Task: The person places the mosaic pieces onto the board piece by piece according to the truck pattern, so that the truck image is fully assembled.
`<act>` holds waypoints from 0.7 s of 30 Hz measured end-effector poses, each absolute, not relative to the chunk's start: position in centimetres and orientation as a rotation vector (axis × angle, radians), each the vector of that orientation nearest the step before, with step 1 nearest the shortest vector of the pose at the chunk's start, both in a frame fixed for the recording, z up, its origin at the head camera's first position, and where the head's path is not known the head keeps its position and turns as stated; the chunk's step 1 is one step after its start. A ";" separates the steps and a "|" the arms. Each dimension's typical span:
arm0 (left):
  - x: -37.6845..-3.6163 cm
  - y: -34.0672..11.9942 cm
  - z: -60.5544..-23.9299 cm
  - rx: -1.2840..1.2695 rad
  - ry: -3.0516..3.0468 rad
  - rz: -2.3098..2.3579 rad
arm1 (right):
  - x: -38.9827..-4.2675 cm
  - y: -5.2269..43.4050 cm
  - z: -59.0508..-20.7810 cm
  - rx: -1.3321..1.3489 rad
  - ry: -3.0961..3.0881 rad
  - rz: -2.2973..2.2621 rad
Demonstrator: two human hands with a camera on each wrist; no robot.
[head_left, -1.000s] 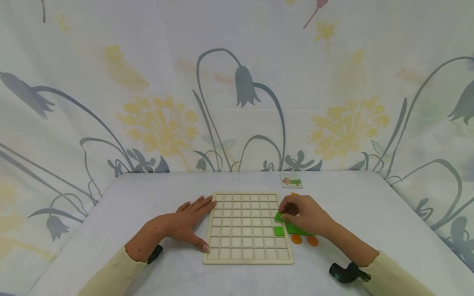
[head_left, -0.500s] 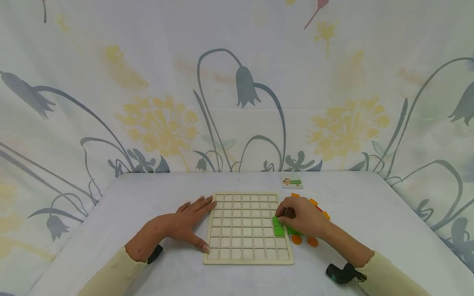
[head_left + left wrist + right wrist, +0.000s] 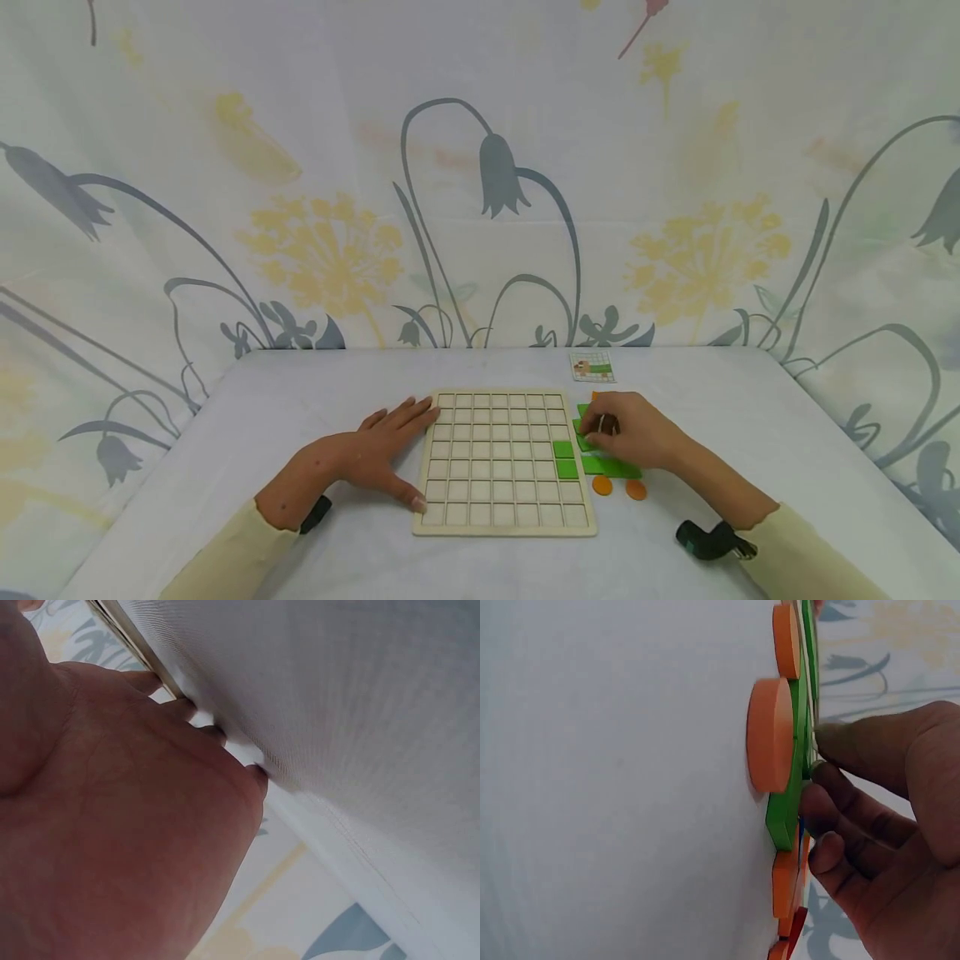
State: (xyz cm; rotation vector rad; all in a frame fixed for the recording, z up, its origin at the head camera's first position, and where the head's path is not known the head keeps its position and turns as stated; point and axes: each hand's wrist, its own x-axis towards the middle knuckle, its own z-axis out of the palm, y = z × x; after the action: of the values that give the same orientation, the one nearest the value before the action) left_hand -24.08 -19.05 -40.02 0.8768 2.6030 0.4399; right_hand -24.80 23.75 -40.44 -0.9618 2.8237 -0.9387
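Note:
A wooden grid board (image 3: 495,492) lies flat on the white table. Two green square tiles (image 3: 566,459) sit in its right column, one above the other. My left hand (image 3: 375,450) rests flat against the board's left edge, fingers straight, and its palm (image 3: 112,825) fills the left wrist view. My right hand (image 3: 594,427) is just off the board's right edge, over a cluster of loose green tiles (image 3: 617,468). Its thumb and curled fingers (image 3: 840,802) pinch the edge of a green tile (image 3: 786,817).
Two orange discs (image 3: 618,487) lie in front of the green tiles, one large in the right wrist view (image 3: 769,735). More orange and red pieces sit partly hidden behind my right hand. A small picture card (image 3: 592,366) lies beyond the board. A flower-patterned curtain hangs behind.
My right hand set a second green tile into the board above the first, then drew back right to the loose tiles. The left hand has stayed still.

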 end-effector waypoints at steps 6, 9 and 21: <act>-24.1 -19.1 -40.0 0.882 2.599 0.459 | -25.2 24.4 -40.4 -0.978 2.763 -0.897; -24.1 -19.1 -40.0 0.879 2.598 0.463 | -25.3 24.3 -40.4 -0.958 2.771 -0.867; -24.1 -19.0 -39.8 0.875 2.589 0.466 | -24.7 24.0 -39.9 -0.942 2.781 -0.899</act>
State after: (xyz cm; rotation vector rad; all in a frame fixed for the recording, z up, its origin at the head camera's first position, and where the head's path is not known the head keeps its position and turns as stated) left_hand -24.06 -19.01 -39.84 0.8755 2.5886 0.4659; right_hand -24.72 23.96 -39.91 -0.9418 2.7810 -0.8988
